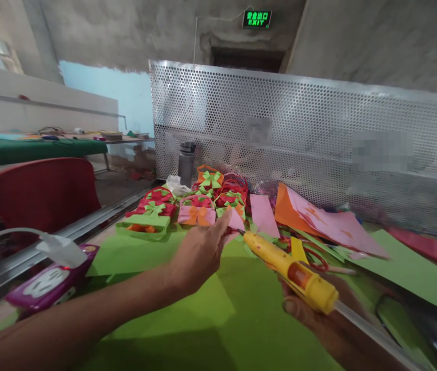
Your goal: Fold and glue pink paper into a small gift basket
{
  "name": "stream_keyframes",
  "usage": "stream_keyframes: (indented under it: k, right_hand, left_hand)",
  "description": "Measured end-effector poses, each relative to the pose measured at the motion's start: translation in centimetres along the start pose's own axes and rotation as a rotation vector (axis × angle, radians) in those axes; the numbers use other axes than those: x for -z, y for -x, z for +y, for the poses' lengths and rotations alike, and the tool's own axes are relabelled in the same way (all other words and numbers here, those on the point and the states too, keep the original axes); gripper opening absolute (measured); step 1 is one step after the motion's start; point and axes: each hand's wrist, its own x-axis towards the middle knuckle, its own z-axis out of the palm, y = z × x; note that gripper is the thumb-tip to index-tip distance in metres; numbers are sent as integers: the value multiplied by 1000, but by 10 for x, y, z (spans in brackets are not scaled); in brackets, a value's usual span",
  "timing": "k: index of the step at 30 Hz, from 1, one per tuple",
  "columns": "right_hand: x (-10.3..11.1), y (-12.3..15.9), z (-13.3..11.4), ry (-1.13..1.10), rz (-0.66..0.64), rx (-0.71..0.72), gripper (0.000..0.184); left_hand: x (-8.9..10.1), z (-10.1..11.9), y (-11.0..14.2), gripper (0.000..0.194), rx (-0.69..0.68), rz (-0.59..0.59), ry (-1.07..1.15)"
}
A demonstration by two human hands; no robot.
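My right hand point(307, 309) is wrapped around a yellow hot glue gun point(280, 263), with a long clear glue stick point(368, 330) out of its back. The gun's dark nozzle points left, close to my left fingertips. With its fingers pressed together, my left hand point(203, 247) holds a small pink felt-like piece point(236, 219); its far fingers are hidden. Just beyond stand several small handbags with bows, among them a pink bag point(196, 214) with an orange bow, a light green bag point(143, 226) and an orange bag point(209, 178).
Green sheet point(264, 309) covers the table. Pink sheets point(326, 226) and red-handled scissors point(316, 259) lie right. A purple box point(54, 283) with a white plug point(62, 250) sits left. A grey bottle point(186, 164) stands before the perforated metal panel point(299, 113). Red chair point(44, 196) at left.
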Motion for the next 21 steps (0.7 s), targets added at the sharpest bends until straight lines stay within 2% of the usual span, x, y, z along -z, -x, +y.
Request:
stream_keyframes:
  k: [10,16,18,21]
  right_hand:
    - [4,-7,3,-42,-117,-5,12]
    - [3,-6,-3,42,-66,-114,11]
    - [3,-5,-3,106,-74,-88,7]
    - [3,-4,-4,199,-61,33,3]
  left_hand:
    - [-2,-3,4,43,-61,-11,-29]
    - [-2,-4,4,42,-90,3,-34]
    - [-2,-5,4,43,-113,27,-21]
    - [-3,-6,5,45,-132,37,41]
